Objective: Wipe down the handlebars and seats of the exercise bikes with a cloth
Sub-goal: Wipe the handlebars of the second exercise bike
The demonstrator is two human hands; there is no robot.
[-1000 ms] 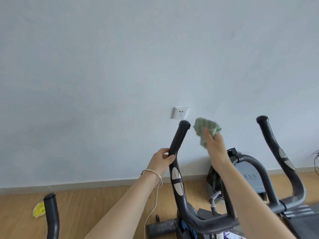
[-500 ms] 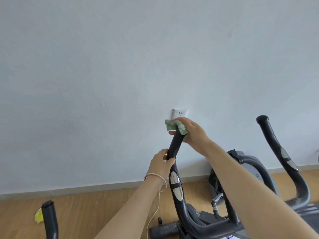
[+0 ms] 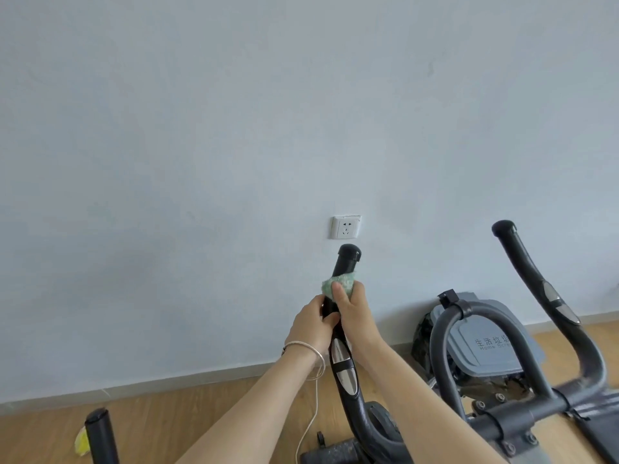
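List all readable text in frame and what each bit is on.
"生活垃": grey lid by the wall; a fourth character follows, too unclear to read.
"Home Scr": printed under it on the same lid; the end is too blurred to read.
Wall socket: no text.
Held handlebar and its silver plates: no text legible.

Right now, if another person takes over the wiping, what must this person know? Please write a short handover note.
Hands: left hand grips the left handlebar just below the green cloth; right hand holds that cloth around the same bar, under its end cap.
Done: only this bar's upper part is being wiped; how clean, I cannot tell.
Left: this bar's lower part, the right handlebar, the other bike's bar at lower left, and the seats, out of view.
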